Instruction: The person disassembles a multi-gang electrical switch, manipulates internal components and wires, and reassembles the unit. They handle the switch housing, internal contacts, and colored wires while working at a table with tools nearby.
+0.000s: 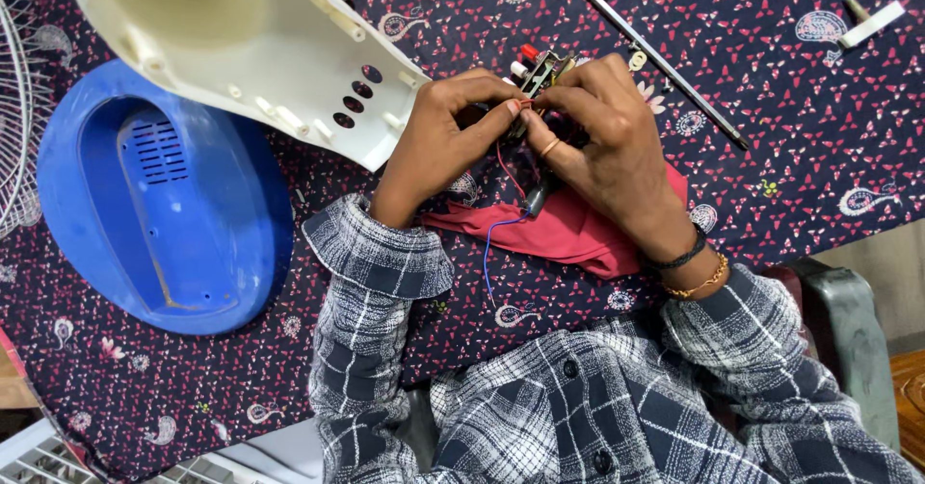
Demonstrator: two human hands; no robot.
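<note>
Pinching a small switch block (540,72) at twelve o'clock, left hand (445,135) and right hand (607,147) are closed on its thin wires (506,171); tugging could likely snap them.

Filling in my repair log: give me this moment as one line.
left hand: grips switch block | right hand: pinches red wire | blue wire hangs | red cloth beneath

switch block (541,70) mostly hidden by fingers, white housing (241,31) cut off at top
</note>
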